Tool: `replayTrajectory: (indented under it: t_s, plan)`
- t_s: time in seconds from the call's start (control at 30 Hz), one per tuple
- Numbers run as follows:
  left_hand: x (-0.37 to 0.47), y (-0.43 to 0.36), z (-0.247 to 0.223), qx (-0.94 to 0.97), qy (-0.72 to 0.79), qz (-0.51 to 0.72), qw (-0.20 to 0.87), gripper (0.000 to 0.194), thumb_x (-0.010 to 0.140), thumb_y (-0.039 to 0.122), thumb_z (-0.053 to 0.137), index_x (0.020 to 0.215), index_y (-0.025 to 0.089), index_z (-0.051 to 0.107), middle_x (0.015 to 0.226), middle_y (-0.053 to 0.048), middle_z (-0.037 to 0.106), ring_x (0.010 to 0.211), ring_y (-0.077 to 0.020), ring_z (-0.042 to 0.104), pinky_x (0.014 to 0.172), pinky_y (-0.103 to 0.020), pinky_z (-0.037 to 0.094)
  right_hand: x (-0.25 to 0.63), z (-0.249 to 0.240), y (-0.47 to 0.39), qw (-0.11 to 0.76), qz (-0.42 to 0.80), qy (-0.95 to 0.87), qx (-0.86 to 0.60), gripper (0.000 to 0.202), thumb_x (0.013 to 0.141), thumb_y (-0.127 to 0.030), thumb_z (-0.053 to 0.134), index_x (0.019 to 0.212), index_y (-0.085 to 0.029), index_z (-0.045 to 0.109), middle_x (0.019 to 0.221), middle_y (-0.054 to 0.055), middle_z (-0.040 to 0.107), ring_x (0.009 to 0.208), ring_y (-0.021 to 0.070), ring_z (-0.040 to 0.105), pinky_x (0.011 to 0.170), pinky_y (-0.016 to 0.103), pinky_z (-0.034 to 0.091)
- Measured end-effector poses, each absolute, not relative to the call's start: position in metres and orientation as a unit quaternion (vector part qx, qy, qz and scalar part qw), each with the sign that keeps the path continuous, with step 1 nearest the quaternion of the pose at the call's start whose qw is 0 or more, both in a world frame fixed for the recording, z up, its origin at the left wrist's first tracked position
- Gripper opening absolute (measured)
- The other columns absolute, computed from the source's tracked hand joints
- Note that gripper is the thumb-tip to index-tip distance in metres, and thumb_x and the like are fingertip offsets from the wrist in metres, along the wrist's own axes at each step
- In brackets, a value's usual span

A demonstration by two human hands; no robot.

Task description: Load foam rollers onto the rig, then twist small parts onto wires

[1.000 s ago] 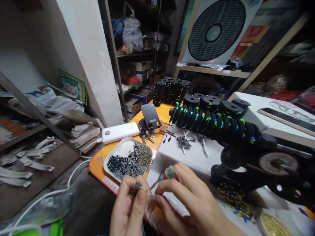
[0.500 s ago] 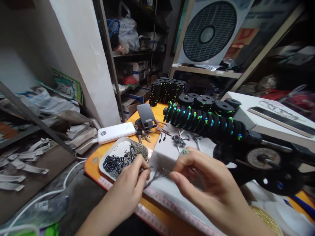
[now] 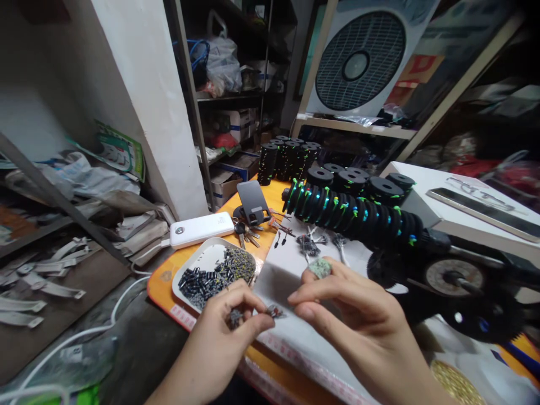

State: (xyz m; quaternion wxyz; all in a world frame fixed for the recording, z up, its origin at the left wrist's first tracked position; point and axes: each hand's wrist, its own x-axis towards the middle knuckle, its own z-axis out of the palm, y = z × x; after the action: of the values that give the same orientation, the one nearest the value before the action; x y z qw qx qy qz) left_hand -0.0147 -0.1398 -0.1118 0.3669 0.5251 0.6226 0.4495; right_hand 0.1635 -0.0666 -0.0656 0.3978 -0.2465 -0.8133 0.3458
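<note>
My left hand [image 3: 230,332] pinches a small bunch of thin dark wire-like pieces [image 3: 276,312] between thumb and index finger. A further dark clump shows inside its curled fingers. My right hand [image 3: 350,320] is just to the right, its thumb and index fingertips brought together; anything between them is too small to make out. A greenish, rough lump [image 3: 319,268] sits against the right hand's fingers. Beyond the left hand stands a white tray [image 3: 185,269] filled with small black cylindrical parts [image 3: 200,284] and tiny grey and yellow ones. Beneath both hands lies a white surface [image 3: 274,275].
Behind my hands lie dark wire bundles [image 3: 307,244], keys [image 3: 248,233], a phone stand [image 3: 253,202] and a white power bank [image 3: 202,229]. A black ribbed roller [image 3: 350,211] with coloured bits joins a geared machine [image 3: 451,275] at right. Black spools [image 3: 350,179] stand behind.
My left hand has turned and shifted slightly right, bringing the wire-like bunch up between its fingertips. The right hand's thumb and index finger have drawn closer together, and the greenish lump shows more.
</note>
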Motion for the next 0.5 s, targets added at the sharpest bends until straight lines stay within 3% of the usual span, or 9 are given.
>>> replayTrajectory:
  t_s: [0.1, 0.27, 0.4, 0.5]
  plan:
    - [-0.014, -0.154, -0.114, 0.415, 0.552, 0.558, 0.46, 0.018, 0.078, 0.029, 0.073, 0.068, 0.02, 0.062, 0.07, 0.003, 0.055, 0.066, -0.0138, 0.05, 0.062, -0.024, 0.038, 0.159, -0.07, -0.069, 0.387, 0.364, -0.814, -0.235, 0.007, 0.088, -0.022, 0.07, 0.083, -0.024, 0.074, 0.072, -0.002, 0.069, 0.065, 0.0121, 0.062, 0.06, 0.023, 0.046]
    - [-0.005, -0.167, -0.12, 0.299, 0.515, 0.605, 0.528, 0.044, 0.072, 0.057, 0.078, 0.07, 0.016, 0.063, 0.06, 0.005, 0.054, 0.046, -0.0048, 0.027, 0.046, -0.021, 0.02, 0.154, -0.075, -0.07, 0.37, 0.35, -0.829, -0.231, 0.008, 0.087, -0.016, 0.071, 0.083, -0.021, 0.076, 0.071, 0.0, 0.069, 0.064, 0.0108, 0.062, 0.06, 0.022, 0.045]
    - [-0.002, -0.166, -0.12, 0.274, 0.516, 0.61, 0.535, 0.049, 0.064, 0.061, 0.081, 0.069, 0.016, 0.063, 0.052, 0.007, 0.047, 0.045, -0.0047, 0.028, 0.045, -0.02, 0.019, 0.152, -0.073, -0.071, 0.35, 0.368, -0.84, -0.193, 0.01, 0.088, -0.016, 0.069, 0.084, -0.018, 0.078, 0.067, 0.001, 0.066, 0.062, 0.011, 0.06, 0.056, 0.021, 0.044]
    - [0.001, -0.164, -0.12, 0.292, 0.528, 0.605, 0.52, 0.046, 0.066, 0.059, 0.081, 0.066, 0.016, 0.065, 0.057, 0.004, 0.053, 0.046, -0.0053, 0.032, 0.045, -0.019, 0.024, 0.15, -0.07, -0.075, 0.337, 0.363, -0.848, -0.188, 0.013, 0.088, -0.014, 0.066, 0.085, -0.017, 0.078, 0.068, 0.003, 0.065, 0.063, 0.012, 0.06, 0.055, 0.022, 0.044]
